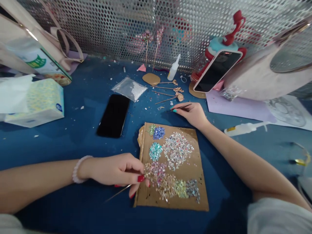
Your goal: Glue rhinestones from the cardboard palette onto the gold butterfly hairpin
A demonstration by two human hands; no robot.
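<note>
My left hand (119, 170), with a beaded bracelet at the wrist, is closed on a thin metal hairpin (115, 195) at the left edge of the cardboard. The pin's stem points down and left; its head blends with the rhinestones behind it. Several piles of small rhinestones lie on the cardboard (203, 195), a large clear pile (177, 149) among them. Beyond the board, my right hand (192, 113) is closed round dark tweezers (180, 108), whose tips point left, close above the table. Just past it lie several gold-coloured hairpins (165, 88) with ornate heads.
A black phone (113, 115) and a small plastic bag (130, 88) lie left of centre. Tissues (34, 104) stand far left. Glue bottles (173, 70), a propped phone (216, 71) and a red-and-blue cup (223, 44) stand near the perforated metal screen (102, 29).
</note>
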